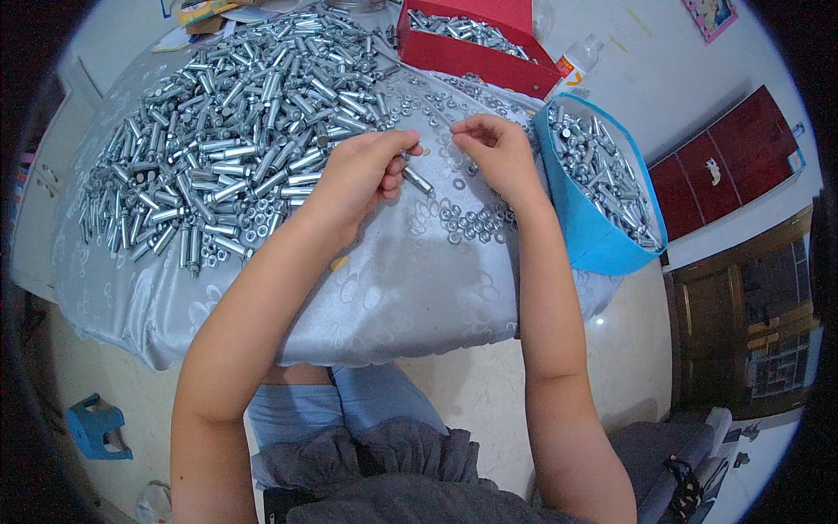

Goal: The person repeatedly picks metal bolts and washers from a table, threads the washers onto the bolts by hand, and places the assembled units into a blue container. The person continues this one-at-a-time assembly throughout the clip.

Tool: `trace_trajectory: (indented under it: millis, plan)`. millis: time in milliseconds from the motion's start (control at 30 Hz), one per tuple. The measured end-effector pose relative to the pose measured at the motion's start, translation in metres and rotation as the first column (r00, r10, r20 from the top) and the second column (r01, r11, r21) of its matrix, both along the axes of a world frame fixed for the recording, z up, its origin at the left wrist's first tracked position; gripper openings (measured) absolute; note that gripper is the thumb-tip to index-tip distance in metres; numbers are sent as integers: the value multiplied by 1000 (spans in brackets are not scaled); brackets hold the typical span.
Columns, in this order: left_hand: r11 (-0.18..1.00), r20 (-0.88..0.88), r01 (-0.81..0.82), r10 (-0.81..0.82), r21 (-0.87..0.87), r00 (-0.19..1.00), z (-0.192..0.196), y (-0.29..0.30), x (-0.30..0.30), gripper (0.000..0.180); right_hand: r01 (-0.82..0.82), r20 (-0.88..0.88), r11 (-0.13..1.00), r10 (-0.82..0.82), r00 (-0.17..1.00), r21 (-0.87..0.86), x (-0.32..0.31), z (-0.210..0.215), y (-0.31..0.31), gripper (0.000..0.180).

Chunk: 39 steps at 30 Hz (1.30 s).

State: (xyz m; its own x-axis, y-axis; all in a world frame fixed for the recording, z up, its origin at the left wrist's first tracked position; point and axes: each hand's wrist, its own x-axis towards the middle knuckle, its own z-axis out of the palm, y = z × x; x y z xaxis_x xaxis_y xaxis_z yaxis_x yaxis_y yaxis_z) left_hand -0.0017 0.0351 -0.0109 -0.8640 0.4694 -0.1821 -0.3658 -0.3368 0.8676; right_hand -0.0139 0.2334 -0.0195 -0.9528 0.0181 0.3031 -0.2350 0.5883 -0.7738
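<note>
My left hand [360, 175] is closed around a silver sleeve anchor bolt [417, 180], whose lower end sticks out below the fingers, over the table. To its right, my right hand [496, 157] is pinched, thumb against fingertips; whatever it may hold is too small to make out. The two hands are apart. Left of my left hand spreads a big heap of sleeve anchor bolts [236, 148]. A cluster of loose nuts [476, 224] lies on the cloth below my right hand. Washers and more nuts [419, 98] are scattered beyond the hands.
A shiny silver-grey tablecloth [393, 301] covers the table. At the back stands a red box [476, 61] with metal parts inside. A blue fabric bin [611, 249] full of bolts stands at the right edge, near a plastic bottle [580, 59]. A blue stool [98, 428] is on the floor.
</note>
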Motion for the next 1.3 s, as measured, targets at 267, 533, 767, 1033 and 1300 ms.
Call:
trace_trajectory:
  millis: [267,533,767,1033,1300]
  plan:
    - [999,-10,0,0,-40,1000,1,0,1,21,29,-16,984,-26,1000,176,-2,-9,8,16]
    - [999,-27,14,-15,-31,1000,-2,1,1,21,238,-308,969,-247,918,-68,-5,2,8,17]
    - [999,-31,10,-11,-39,999,0,1,2,23,592,-621,735,-303,723,331,-8,-13,14,19]
    - [997,-28,2,-4,-80,1000,3,1,3,23,74,-192,908,7,981,412,4,-11,-7,17]
    - [996,-45,1,-5,-89,999,2,1,3,23,99,-159,852,-18,987,514,6,-8,-16,17]
